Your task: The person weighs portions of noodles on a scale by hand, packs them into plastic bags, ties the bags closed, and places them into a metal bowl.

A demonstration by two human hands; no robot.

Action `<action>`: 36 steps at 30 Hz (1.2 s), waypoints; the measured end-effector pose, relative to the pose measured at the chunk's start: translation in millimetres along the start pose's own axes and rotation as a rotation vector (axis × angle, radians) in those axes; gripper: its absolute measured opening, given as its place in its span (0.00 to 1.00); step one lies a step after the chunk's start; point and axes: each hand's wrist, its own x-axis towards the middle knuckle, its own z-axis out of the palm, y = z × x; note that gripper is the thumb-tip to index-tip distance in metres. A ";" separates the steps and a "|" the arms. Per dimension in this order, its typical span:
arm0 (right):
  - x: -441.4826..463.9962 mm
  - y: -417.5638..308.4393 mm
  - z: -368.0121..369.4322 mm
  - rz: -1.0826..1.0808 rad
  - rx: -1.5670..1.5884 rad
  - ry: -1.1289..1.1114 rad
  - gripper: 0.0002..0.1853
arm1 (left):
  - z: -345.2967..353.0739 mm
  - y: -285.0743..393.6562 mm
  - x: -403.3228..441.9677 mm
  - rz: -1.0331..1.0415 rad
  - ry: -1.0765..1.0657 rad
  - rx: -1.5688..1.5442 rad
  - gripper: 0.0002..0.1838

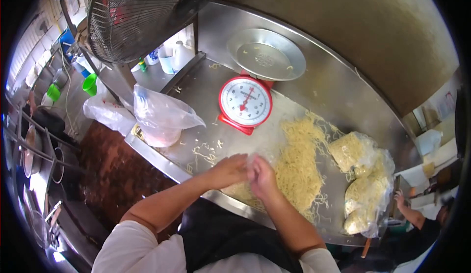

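My left hand (229,170) and my right hand (263,176) meet above the front part of the steel table, with fingers bent towards each other. Something pale and thin, perhaps clear plastic, shows faintly between them; its shape is blurred. A large heap of yellow noodles (299,167) lies beside my right hand. Beyond my hands stands a red scale (245,101) with a round white dial and a metal pan (266,54) on top. Filled clear bags of noodles (365,184) are grouped to the right of the heap.
A white plastic bag (159,116) stands at the table's left edge (162,162), with loose noodle strands nearby. A large fan (142,18) is at upper left. Green containers (90,84) are farther left. Another person's arm (409,211) shows at the far right.
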 end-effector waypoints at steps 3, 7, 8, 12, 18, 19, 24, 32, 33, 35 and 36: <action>13.5 7.4 -28.4 0.115 0.368 -0.176 0.13 | 24.6 4.3 -11.3 0.028 0.192 0.327 0.35; -18.9 9.7 30.9 0.039 -0.258 0.275 0.13 | 62.4 -19.0 -0.8 -0.097 0.147 0.358 0.34; -33.4 4.2 40.6 0.018 -0.344 0.230 0.14 | 65.6 -18.9 -3.8 0.003 0.219 0.417 0.33; -60.3 -13.6 17.0 0.077 -0.662 0.175 0.15 | 69.5 -9.7 -3.0 0.038 0.302 0.467 0.32; -73.1 -7.5 -5.7 -0.501 -1.630 0.060 0.17 | 61.6 -3.6 4.0 -0.048 0.188 0.547 0.35; -79.8 -14.6 -4.6 -0.271 -1.749 0.004 0.17 | 52.1 6.9 -1.1 -0.054 0.179 0.536 0.33; -75.7 -29.4 -4.5 0.478 -1.281 -0.063 0.17 | 16.0 19.4 -37.8 -0.184 0.154 -0.089 0.18; -87.5 -15.5 20.0 0.065 -1.630 -0.317 0.17 | 7.2 26.1 -29.8 -0.108 -0.104 0.200 0.08; -84.7 -11.8 12.0 0.029 -1.668 -0.307 0.17 | 7.5 27.7 -29.6 0.087 -0.034 0.523 0.06; -71.2 -1.1 3.2 -0.181 -1.613 -0.187 0.16 | 12.1 23.3 -22.8 0.189 0.044 0.530 0.05; -61.7 3.9 -1.7 -0.297 -1.578 -0.125 0.16 | 12.0 19.4 -16.3 0.245 0.086 0.543 0.06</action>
